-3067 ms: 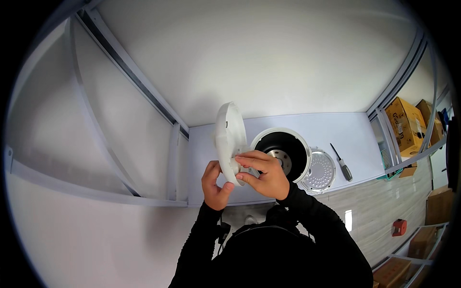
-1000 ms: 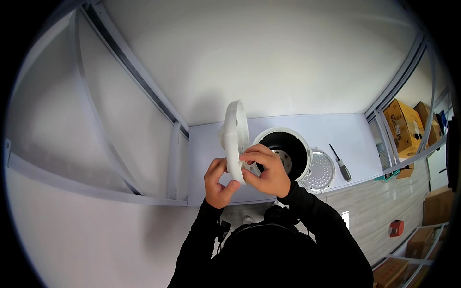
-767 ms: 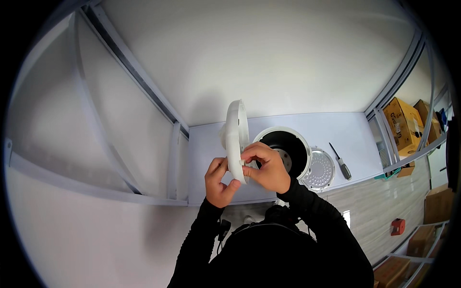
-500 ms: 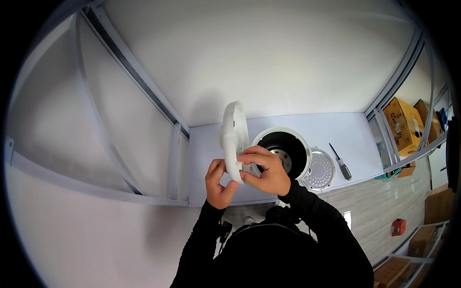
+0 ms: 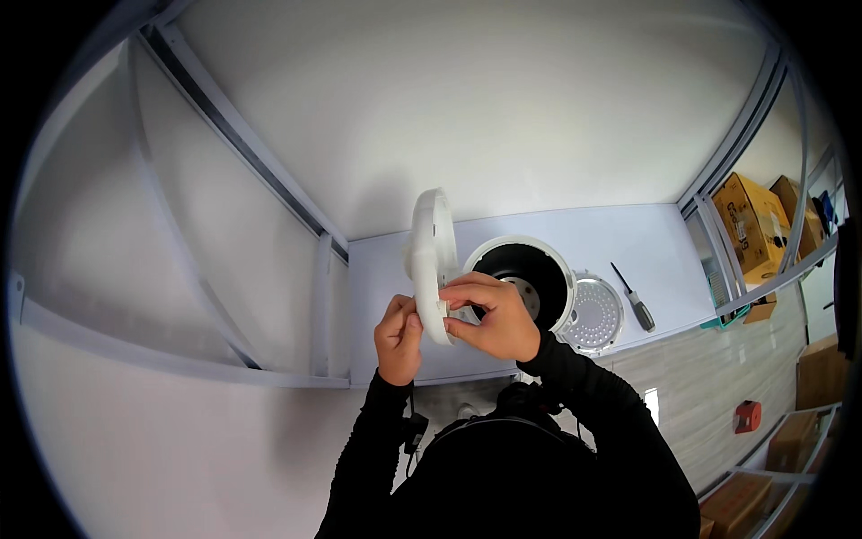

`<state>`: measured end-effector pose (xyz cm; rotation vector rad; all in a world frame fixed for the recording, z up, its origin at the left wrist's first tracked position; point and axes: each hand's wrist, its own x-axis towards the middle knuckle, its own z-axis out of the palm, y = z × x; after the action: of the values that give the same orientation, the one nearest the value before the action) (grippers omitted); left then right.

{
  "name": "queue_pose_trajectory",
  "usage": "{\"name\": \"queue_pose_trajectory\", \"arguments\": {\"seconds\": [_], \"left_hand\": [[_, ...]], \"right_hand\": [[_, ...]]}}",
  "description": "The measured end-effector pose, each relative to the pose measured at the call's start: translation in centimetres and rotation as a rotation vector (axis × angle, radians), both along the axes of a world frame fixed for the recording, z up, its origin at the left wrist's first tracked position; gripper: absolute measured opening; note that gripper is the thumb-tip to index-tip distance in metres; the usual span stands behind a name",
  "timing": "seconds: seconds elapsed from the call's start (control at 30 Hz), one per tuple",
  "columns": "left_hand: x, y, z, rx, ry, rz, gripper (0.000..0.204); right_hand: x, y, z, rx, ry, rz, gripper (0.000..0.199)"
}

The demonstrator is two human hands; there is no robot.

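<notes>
A white rice cooker lid [image 5: 426, 247] stands upright on edge, left of the rice cooker body [image 5: 566, 274] with its dark inner pot cavity. Whether the two are joined is hidden. My left hand [image 5: 398, 341] holds the lid's lower outer side, fingers curled and thumb against it. On the lid's inner side, my right hand [image 5: 494, 316] pinches a small whitish part near the lower rim between thumb and fingertips. That part is mostly covered by my fingers. Right of the cooker lies a round silvery plate with many holes [image 5: 594, 316].
A screwdriver [image 5: 639, 307] with a grey handle lies on the white table [image 5: 628, 234], right of the perforated plate. Metal frame posts [image 5: 319, 305] border the table. Cardboard boxes [image 5: 752, 229] stand beyond its right end. A red object [image 5: 747, 416] sits on the floor.
My left thumb has moved up and in against the lid, and the hand has closed more. My right hand still pinches at the inner rim. The whole view has shifted slightly.
</notes>
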<state>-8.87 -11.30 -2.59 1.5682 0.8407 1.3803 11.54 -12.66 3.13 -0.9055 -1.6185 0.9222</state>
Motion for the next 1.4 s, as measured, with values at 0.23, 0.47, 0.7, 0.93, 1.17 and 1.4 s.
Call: {"name": "queue_pose_trajectory", "arguments": {"seconds": [0.23, 0.47, 0.7, 0.93, 1.17, 1.4], "left_hand": [[-0.3, -0.3, -0.6, -0.025, -0.002, 0.02, 0.033], [-0.6, -0.4, 0.2, 0.01, 0.077, 0.035, 0.034], [-0.4, 0.1, 0.6, 0.019, 0.02, -0.016, 0.037], [-0.8, 0.6, 0.3, 0.067, 0.038, -0.02, 0.035], [-0.5, 0.8, -0.5, 0.065, 0.033, -0.018, 0.036], [-0.9, 1.4, -1.1, 0.023, -0.019, -0.079, 0.038]], "right_hand": [[-0.2, 0.6, -1.0, 0.078, -0.019, 0.028, 0.043], [-1.0, 0.3, -1.2, 0.164, -0.028, -0.003, 0.045], [-0.5, 0.6, -2.6, 0.083, 0.062, 0.055, 0.052], [-0.6, 0.8, -2.6, 0.06, 0.087, 0.058, 0.052], [-1.2, 0.0, -1.6, 0.044, 0.08, -0.072, 0.039], [0.4, 0.4, -0.1, 0.294, -0.247, -0.061, 0.04]]}}
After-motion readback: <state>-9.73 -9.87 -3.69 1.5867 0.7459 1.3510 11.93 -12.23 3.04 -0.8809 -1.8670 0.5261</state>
